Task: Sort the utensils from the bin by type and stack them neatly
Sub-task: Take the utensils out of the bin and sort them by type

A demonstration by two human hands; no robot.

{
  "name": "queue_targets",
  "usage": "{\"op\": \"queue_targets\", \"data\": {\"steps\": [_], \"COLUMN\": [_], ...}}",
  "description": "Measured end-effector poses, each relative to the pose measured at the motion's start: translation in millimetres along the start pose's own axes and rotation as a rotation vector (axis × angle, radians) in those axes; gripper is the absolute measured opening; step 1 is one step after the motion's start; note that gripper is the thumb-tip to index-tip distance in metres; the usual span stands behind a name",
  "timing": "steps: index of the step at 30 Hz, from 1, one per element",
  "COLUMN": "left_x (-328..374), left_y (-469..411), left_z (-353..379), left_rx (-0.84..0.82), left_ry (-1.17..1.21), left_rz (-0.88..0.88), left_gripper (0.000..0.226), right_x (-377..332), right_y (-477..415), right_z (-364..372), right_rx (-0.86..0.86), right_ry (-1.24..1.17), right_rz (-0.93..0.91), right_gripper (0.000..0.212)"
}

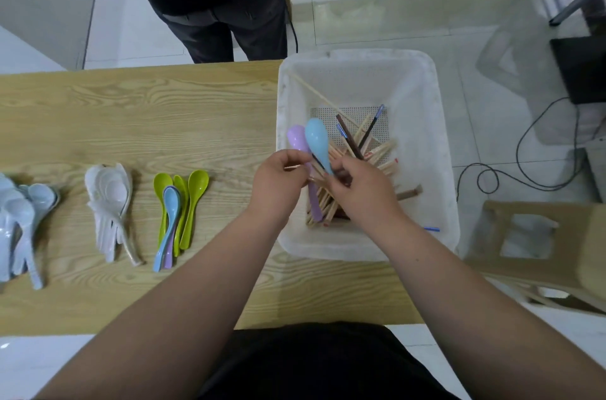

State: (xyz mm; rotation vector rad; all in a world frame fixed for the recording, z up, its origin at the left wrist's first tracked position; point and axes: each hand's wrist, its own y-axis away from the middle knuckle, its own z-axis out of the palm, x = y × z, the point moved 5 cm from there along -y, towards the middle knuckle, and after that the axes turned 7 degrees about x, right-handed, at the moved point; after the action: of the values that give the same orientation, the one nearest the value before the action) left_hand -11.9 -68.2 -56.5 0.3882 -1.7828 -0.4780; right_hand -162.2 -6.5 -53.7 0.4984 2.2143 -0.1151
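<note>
Two coloured spoons are what I have in hand, and the head view, the only one I get, looks straight down on them. My left hand (282, 178) pinches the purple spoon (296, 137) near its neck, fingers curled. My right hand (359, 189) closes round the lower handle of the blue spoon (317, 137); whether a chopstick is caught in that grip too I cannot tell. The hands are close together, almost touching, over the near left part of the bin (441, 150). Both bowls point up and away from me, side by side, which I judge is so the two can be nested before they leave the bin. The purple handle runs on below my fingers over the chopsticks (377, 153). These lie in a loose crisscross heap on the bin floor, some wooden, some dark with blue tips.

The bin sits at the right end of the table (164, 104), within easy reach. To its left three piles lie in a row, handles toward me: the coloured pile (182, 202) nearest the bin, then the white pile (110, 199), then the pale blue pile (23, 219) at the far left. Each is nested bowl in bowl, keeping type with type. The pair I hold belongs, I think, on the coloured pile, the shortest carry. The chopsticks are not yet sorted. A person (226, 29) in dark trousers stands across the table.
</note>
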Motion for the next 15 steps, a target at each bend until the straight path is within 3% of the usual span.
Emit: {"op": "queue_targets", "data": {"steps": [5, 11, 15], "left_x": [4, -4, -14], "left_y": [9, 14, 18], "left_z": [-22, -41, -66], "left_rx": [-0.004, -0.098, -0.111], "left_ry": [-0.030, 0.202, 0.362], "left_rz": [0.104, -0.010, -0.085], "left_gripper": [0.021, 0.019, 0.024], "right_x": [-25, -46, -75], "right_y": [20, 34, 51], "right_z": [3, 19, 41], "right_rx": [0.052, 0.043, -0.027], "right_ry": [0.103, -0.063, -0.077], "right_rz": [-0.009, 0.137, 0.089], "right_gripper": [0.007, 0.008, 0.007]}}
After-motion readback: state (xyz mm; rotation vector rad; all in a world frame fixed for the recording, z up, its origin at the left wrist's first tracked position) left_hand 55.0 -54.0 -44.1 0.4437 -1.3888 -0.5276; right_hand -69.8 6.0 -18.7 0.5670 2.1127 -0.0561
